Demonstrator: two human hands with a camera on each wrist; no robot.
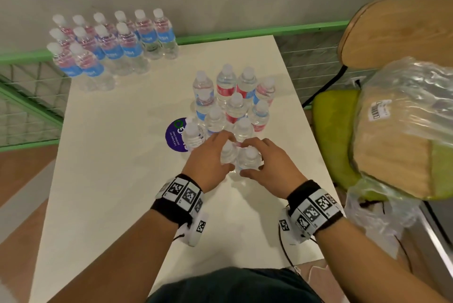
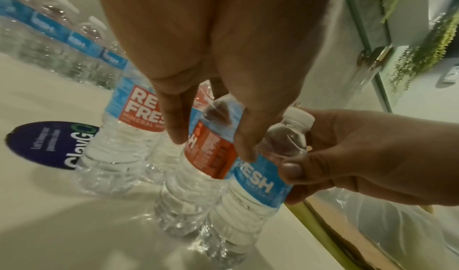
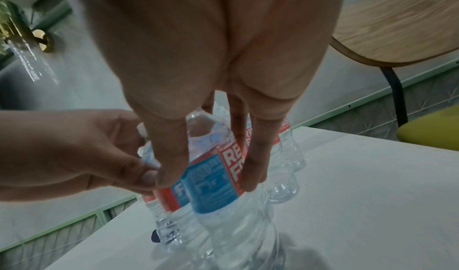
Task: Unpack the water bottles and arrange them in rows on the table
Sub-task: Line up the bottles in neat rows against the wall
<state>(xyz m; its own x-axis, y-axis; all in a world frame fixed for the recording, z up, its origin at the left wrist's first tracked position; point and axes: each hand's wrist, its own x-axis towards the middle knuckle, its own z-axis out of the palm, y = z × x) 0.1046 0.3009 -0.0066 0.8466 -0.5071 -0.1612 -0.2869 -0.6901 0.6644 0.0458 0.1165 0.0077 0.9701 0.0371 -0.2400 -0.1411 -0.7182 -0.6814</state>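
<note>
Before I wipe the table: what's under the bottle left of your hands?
A round purple sticker lies partly under that bottle; its right edge and some lettering are covered.

A white table (image 1: 117,180) ran up the middle of the frame. At its upper left corner stood neat rows of water bottles (image 1: 107,43). A loose cluster of bottles (image 1: 232,106) stood at centre, beside a round purple sticker (image 1: 175,136).
</note>
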